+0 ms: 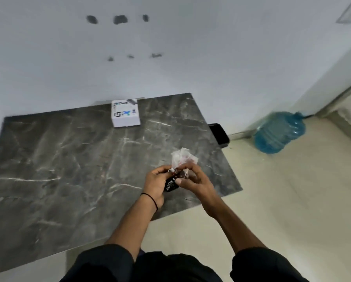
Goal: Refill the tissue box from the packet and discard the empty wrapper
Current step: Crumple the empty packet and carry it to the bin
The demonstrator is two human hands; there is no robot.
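Note:
A crumpled clear wrapper (182, 158) with red print and a dark label sticks up from between my two hands, above the right part of the dark marble table (68, 155). My left hand (156, 183) grips its lower end from the left. From the right, my right hand (195, 181) pinches the same wrapper. A white box (125, 116) with blue and black print sits at the table's far edge, well away from both hands. Its opening is not visible.
A white wall stands right behind the table. A black object (219, 135) sits on the floor off the table's right edge. A blue water jug (280, 132) lies on the beige floor at the right, near a corner.

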